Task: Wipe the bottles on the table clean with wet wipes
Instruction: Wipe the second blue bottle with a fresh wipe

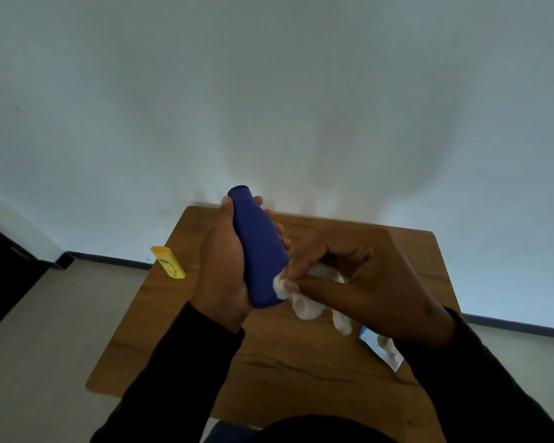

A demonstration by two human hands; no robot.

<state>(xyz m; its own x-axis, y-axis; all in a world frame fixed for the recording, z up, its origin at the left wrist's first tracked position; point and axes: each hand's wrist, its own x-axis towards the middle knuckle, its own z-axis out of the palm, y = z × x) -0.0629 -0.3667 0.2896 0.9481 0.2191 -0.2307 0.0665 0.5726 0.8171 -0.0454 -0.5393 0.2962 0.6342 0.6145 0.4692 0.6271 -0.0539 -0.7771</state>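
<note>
My left hand grips a dark blue bottle above the table, its cap end pointing away from me. My right hand pinches a crumpled white wet wipe and presses it against the lower right side of the blue bottle. Part of the wipe hangs below my fingers. A yellow bottle stands at the table's left edge, apart from both hands.
The small wooden table stands against a white wall. A blue and white wipes pack lies near the right edge, partly hidden by my right forearm. Pale floor lies on both sides.
</note>
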